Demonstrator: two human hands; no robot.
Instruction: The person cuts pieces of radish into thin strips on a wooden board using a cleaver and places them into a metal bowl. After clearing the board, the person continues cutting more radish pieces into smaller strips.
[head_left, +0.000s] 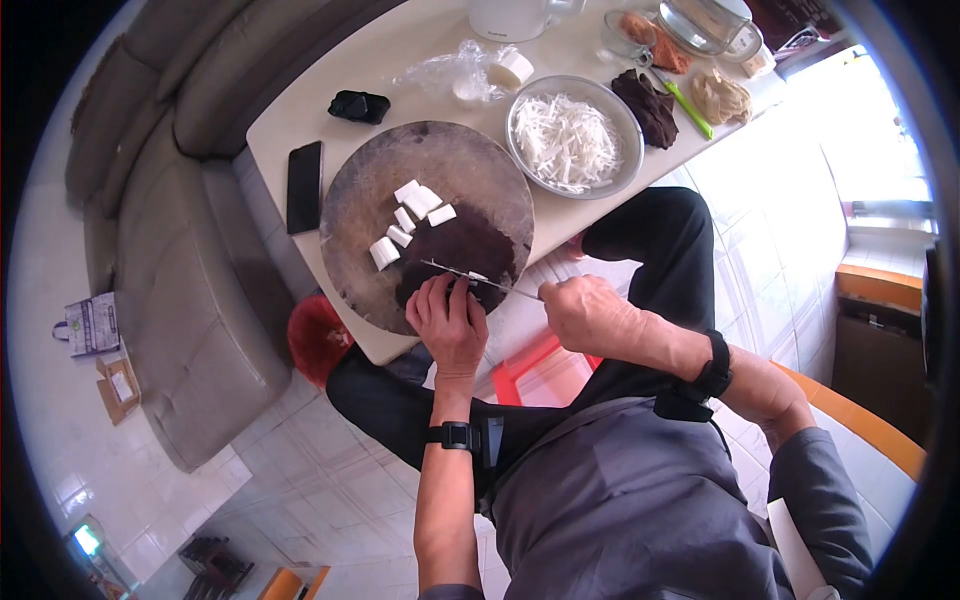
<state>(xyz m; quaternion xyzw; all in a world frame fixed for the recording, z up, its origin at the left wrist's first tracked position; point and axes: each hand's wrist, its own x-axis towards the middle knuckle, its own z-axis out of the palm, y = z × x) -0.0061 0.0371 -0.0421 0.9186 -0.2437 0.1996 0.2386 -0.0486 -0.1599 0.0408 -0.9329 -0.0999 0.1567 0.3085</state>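
I view the right hand closed on the handle of a knife, blade extended over the near part of a round board. The left hand rests there with fingers bent beside the blade; I cannot tell what lies under the fingertips. White blocks sit on the board, beyond the blade, around the edge of a dark patch.

The board lies on a pale table, near one corner. A black phone is positioned just left of it. Below, I observe a red stool and a light tiled floor. A grey-brown sofa stands to the left; bright light enters at the right.

Containers: a metal bowl, right of the board, holds white shreds. A clear plastic bag lies crumpled behind. A transparent jug stands at the far edge, beside a small glass bowl.
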